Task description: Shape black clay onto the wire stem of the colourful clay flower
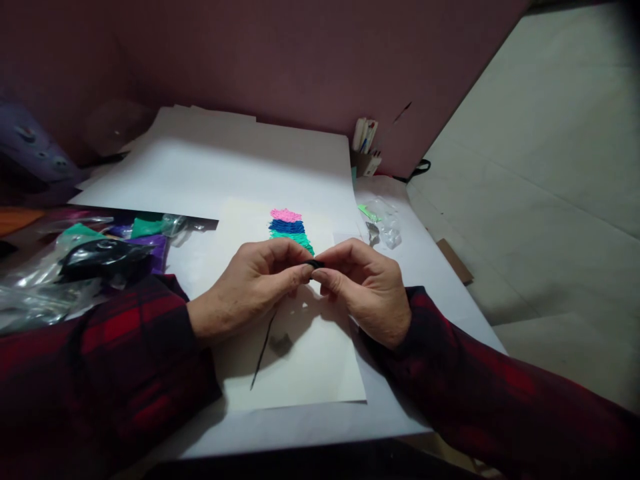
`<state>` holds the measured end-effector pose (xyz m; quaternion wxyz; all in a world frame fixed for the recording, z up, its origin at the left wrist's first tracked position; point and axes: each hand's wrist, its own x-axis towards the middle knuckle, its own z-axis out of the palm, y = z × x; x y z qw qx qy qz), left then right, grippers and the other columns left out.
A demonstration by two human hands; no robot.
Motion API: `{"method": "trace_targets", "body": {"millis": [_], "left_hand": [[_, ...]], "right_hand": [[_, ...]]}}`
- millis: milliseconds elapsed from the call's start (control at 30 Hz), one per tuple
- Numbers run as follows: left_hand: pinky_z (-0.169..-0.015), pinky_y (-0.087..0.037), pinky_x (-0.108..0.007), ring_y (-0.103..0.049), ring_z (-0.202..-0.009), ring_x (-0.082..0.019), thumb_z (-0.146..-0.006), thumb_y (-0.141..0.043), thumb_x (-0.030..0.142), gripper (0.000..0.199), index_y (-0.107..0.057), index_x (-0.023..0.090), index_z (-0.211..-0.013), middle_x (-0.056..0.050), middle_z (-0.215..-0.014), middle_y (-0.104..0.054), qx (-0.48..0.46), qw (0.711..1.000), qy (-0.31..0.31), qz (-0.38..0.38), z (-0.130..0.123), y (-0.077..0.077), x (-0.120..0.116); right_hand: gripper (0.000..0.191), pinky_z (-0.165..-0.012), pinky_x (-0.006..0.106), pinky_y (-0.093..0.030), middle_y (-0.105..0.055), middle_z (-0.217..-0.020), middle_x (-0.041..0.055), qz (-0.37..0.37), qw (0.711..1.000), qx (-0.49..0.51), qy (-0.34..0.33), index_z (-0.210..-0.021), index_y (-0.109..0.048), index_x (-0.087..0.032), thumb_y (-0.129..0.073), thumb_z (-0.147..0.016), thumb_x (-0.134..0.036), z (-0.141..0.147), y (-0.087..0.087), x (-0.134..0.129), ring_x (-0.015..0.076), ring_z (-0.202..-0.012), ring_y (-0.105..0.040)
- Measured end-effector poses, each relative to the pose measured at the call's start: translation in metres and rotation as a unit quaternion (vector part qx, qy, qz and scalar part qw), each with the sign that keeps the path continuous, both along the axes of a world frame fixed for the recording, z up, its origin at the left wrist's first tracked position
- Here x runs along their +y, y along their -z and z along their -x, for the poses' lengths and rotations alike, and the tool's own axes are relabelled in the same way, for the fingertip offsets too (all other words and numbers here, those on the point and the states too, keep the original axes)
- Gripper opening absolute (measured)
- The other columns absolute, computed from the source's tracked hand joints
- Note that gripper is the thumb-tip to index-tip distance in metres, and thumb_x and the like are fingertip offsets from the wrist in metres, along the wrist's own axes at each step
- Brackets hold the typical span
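Observation:
My left hand (255, 283) and my right hand (365, 287) meet above a cream sheet (320, 373). Between both thumbs and forefingers is a small piece of black material (314, 264), pinched from either side. On the sheet beyond my fingers lie textured bands of pink (286, 215), dark blue (289, 227) and turquoise (293, 240); the turquoise one is partly behind my fingers. A thin black strand (262, 353) runs down the sheet below my left hand.
Plastic packets of coloured material, one black (105, 260), one purple (155, 253), lie at the left. Large white sheets (225, 153) cover the back. Crumpled clear plastic (387, 227) and a pen holder (367, 163) are at the right, near the wall.

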<state>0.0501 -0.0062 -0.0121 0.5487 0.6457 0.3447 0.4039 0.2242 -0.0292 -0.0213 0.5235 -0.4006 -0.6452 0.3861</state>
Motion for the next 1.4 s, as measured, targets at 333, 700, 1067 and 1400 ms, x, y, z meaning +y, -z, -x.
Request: {"method": "trace_targets", "body": {"millis": [333, 700, 1067, 1400], "left_hand": [[-0.042, -0.036, -0.020, -0.046, -0.043, -0.007, -0.079, -0.067, 0.023, 0.010, -0.062, 0.015, -0.077, 0.003, -0.056, -0.055, -0.064, 0.994, -0.072, 0.057, -0.0031, -0.0010, 0.0002], [-0.044, -0.041, -0.019, -0.053, -0.051, -0.009, -0.074, -0.071, 0.019, 0.026, -0.066, 0.016, -0.099, 0.000, -0.071, -0.064, -0.061, 0.996, -0.037, 0.057, -0.0029, -0.0011, -0.0007], [-0.053, -0.046, -0.021, -0.057, -0.056, -0.010, -0.075, -0.068, 0.024, 0.012, -0.066, 0.014, -0.081, -0.001, -0.070, -0.065, -0.003, 1.000, -0.019, 0.018, -0.0018, -0.0035, -0.0005], [-0.040, -0.037, -0.018, -0.049, -0.044, -0.007, -0.076, -0.069, 0.022, 0.010, -0.064, 0.014, -0.078, 0.002, -0.060, -0.059, -0.055, 0.995, -0.053, 0.058, -0.0039, -0.0034, -0.0027]], "right_hand": [[0.010, -0.040, 0.020, -0.041, -0.055, -0.051, -0.0063, 0.013, 0.992, 0.021, 0.122, -0.070, -0.060, -0.017, -0.068, -0.075, -0.016, 0.0049, -0.0086, 0.0005, 0.0062, -0.042, -0.049], [0.017, -0.041, 0.022, -0.044, -0.059, -0.055, -0.0032, 0.050, 0.998, 0.036, 0.018, -0.087, -0.063, -0.015, -0.064, -0.085, -0.033, -0.0001, -0.0013, 0.0029, 0.0082, -0.044, -0.053], [0.017, -0.051, 0.022, -0.049, -0.064, -0.068, -0.0026, 0.019, 0.999, 0.022, -0.026, -0.088, -0.065, -0.018, -0.075, -0.076, -0.024, -0.0002, 0.0002, -0.0001, 0.0078, -0.054, -0.057], [0.008, -0.043, 0.022, -0.045, -0.058, -0.054, -0.0053, 0.019, 0.998, 0.034, 0.051, -0.075, -0.061, -0.017, -0.069, -0.078, -0.019, 0.0041, -0.0074, -0.0015, 0.0074, -0.044, -0.053]]}}
